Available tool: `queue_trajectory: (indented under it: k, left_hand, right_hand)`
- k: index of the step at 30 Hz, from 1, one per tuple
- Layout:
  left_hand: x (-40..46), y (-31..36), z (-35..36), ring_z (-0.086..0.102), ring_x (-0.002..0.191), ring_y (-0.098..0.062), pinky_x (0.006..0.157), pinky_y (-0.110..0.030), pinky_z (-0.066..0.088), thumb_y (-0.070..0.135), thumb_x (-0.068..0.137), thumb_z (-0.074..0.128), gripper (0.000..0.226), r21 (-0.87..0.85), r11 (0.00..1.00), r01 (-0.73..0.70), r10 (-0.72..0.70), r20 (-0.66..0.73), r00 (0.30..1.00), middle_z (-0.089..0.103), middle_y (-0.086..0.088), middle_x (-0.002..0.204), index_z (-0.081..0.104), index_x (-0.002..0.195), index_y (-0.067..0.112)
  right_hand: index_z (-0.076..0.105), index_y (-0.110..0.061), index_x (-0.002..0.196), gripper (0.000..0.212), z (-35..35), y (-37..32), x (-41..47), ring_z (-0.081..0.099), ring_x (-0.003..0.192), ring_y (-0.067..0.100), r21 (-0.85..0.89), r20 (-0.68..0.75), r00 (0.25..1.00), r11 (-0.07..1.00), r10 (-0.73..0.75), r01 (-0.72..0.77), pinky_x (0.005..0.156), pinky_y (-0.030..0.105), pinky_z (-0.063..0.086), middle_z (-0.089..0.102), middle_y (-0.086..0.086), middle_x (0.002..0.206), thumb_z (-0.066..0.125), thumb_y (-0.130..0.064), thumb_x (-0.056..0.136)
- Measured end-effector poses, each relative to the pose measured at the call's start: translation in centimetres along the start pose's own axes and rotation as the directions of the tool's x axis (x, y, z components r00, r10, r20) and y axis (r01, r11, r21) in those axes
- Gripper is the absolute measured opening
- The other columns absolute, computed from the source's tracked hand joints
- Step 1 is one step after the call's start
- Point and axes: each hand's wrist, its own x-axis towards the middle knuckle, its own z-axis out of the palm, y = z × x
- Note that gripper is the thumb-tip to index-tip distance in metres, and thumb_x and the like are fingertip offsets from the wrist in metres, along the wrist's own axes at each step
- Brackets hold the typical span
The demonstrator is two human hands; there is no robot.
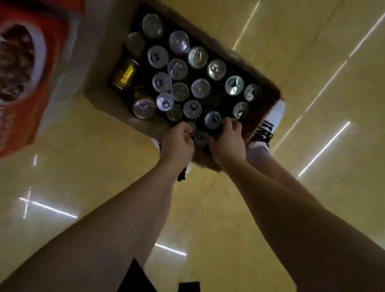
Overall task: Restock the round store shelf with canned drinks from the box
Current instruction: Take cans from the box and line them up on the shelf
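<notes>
An open cardboard box (106,93) sits on the floor below me, holding several upright canned drinks with silver tops (177,69) and one gold can lying tilted (123,75) at its left side. Both arms reach down into the box's near end. My left hand (177,144) curls its fingers round a can at the near edge, its top mostly hidden. My right hand (227,138) grips another can (231,122) close beside it. One more can top (201,137) shows between the two hands. The round shelf is not in view.
A red and white display panel (6,79) stands at the left, beside the box. Shiny yellowish floor (324,79) with light reflections surrounds the box. A white shoe with black laces (267,126) sits against the box's near right corner.
</notes>
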Motion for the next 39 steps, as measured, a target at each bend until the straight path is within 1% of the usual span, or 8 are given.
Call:
queue_trajectory:
  k: [4, 8, 13, 16, 21, 27, 34, 39]
  left_hand:
    - [5.8, -1.5, 2.0, 0.057, 0.097, -0.022, 0.083, -0.037, 0.049, 0.008, 0.093, 0.049, 0.016, 0.104, 0.992, -0.066, 0.065, 0.013, 0.998, 0.062, -0.007, 0.108, 0.058, 0.107, 0.011]
    - [7.5, -1.6, 2.5, 0.056, 0.092, -0.026, 0.081, -0.04, 0.047, 0.01, 0.094, 0.049, 0.014, 0.101, 0.994, -0.033, 0.03, 0.026, 0.999, 0.061, -0.009, 0.103, 0.056, 0.106, 0.01]
    - [3.2, 0.1, -0.3, 0.058, 0.089, -0.029, 0.078, -0.044, 0.048, 0.011, 0.093, 0.05, 0.009, 0.009, 1.0, -0.001, 0.001, -0.004, 1.0, 0.062, -0.009, 0.095, 0.056, 0.1, 0.009]
    - [-1.2, 2.1, -3.7, 0.058, 0.092, -0.029, 0.08, -0.046, 0.049, 0.01, 0.094, 0.05, 0.009, -0.012, 1.0, -0.029, 0.029, -0.02, 0.999, 0.061, -0.005, 0.097, 0.057, 0.1, 0.009]
    - [-9.6, 9.1, -13.0, 0.055, 0.1, -0.026, 0.079, -0.042, 0.047, 0.01, 0.095, 0.053, 0.02, -0.05, 0.992, -0.119, 0.119, -0.004, 0.993, 0.057, -0.006, 0.114, 0.055, 0.115, 0.013]
    - [-21.3, 19.2, -25.4, 0.06, 0.103, -0.029, 0.072, -0.037, 0.053, 0.003, 0.07, 0.081, 0.077, 0.073, 0.955, -0.288, 0.251, 0.321, 0.913, 0.058, -0.008, 0.122, 0.042, 0.135, 0.011]
    - [-33.8, 28.2, -37.6, 0.059, 0.1, -0.017, 0.081, -0.025, 0.046, 0.008, 0.067, 0.086, 0.062, 0.171, 0.836, -0.522, 0.502, 0.145, 0.852, 0.065, -0.004, 0.115, 0.057, 0.122, 0.01]
    - [-42.6, 32.1, -44.9, 0.062, 0.099, -0.015, 0.081, -0.028, 0.051, 0.018, 0.065, 0.089, 0.059, 0.271, 0.745, -0.61, 0.613, 0.082, 0.786, 0.066, 0.002, 0.106, 0.059, 0.116, 0.012]
  right_hand:
    - [0.021, -0.017, 0.149, 0.078, 3.3, 0.6, 6.1, 0.053, 0.115, 0.041, -0.21, 0.013, 0.996, 0.973, -0.091, 0.092, 0.081, 0.042, 0.048, 0.031, 0.017, 0.146, 0.064, -0.039, 0.088]
    - [0.028, -0.017, 0.141, 0.069, 4.3, 0.1, 8.4, 0.058, 0.107, 0.042, -0.319, -0.021, 0.991, 0.941, -0.131, 0.118, 0.076, 0.039, 0.046, 0.045, 0.019, 0.13, 0.068, -0.029, 0.087]
    - [0.045, -0.01, 0.125, 0.05, -0.7, -1.4, 4.4, 0.059, 0.098, 0.043, -0.145, -0.048, 0.984, 0.976, -0.173, 0.164, 0.072, 0.036, 0.041, 0.058, 0.025, 0.111, 0.061, -0.033, 0.084]
    - [0.05, -0.013, 0.098, 0.027, -6.3, -3.5, -0.5, 0.06, 0.095, 0.041, -0.085, -0.048, 0.973, 0.972, -0.225, 0.22, 0.067, 0.032, 0.035, 0.066, 0.02, 0.097, 0.059, -0.034, 0.084]
    - [0.063, -0.015, 0.106, 0.038, -17.1, -8.8, -10.6, 0.061, 0.098, 0.03, -0.081, 0.036, 0.972, 0.969, -0.233, 0.235, 0.07, 0.029, 0.038, 0.067, 0.008, 0.098, 0.062, -0.046, 0.084]
    - [0.067, -0.02, 0.078, 0.019, -31.2, -19.1, -24.8, 0.048, 0.039, 0.016, -0.08, 0.101, 0.932, 0.931, -0.349, 0.357, 0.046, 0.023, 0.042, 0.052, -0.002, 0.05, 0.072, -0.039, 0.077]
    - [0.067, -0.025, 0.073, 0.01, -43.4, -29.5, -41.2, 0.048, 0.05, 0.013, -0.127, -0.013, 0.809, 0.803, -0.588, 0.582, 0.046, 0.022, 0.04, 0.052, -0.002, 0.06, 0.07, -0.03, 0.081]
    - [0.062, -0.006, 0.082, 0.017, -47.7, -34.2, -50.1, 0.043, 0.039, 0.017, -0.181, -0.072, 0.72, 0.719, -0.69, 0.671, 0.039, 0.022, 0.032, 0.047, 0.007, 0.063, 0.065, -0.022, 0.085]
